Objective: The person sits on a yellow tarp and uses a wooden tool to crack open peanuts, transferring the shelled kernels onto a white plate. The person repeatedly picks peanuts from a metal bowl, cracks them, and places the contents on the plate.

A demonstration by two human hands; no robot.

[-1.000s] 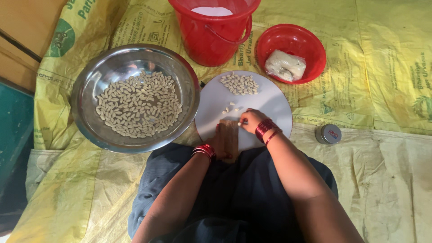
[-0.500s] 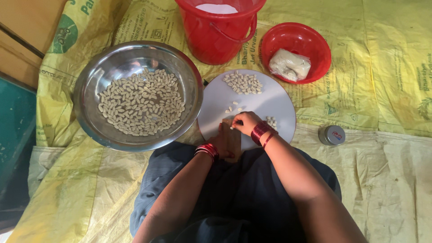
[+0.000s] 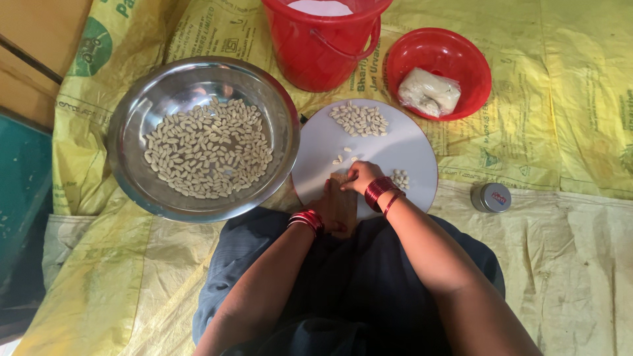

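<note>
The big bowl (image 3: 132, 132) is shiny smooth metal, the bucket (image 3: 316, 53) and small red bowl (image 3: 461, 59) are glossy plastic, the round white plate (image 3: 409, 151) looks smooth and matt, the block (image 3: 343, 204) may be rough wood, and the yellow sheet (image 3: 560, 132) is crinkly woven plastic.

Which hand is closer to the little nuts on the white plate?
Probably the right hand: it rests on the white plate, beside loose nuts. The left hand sits back at the plate's near edge, on a wooden piece.
</note>
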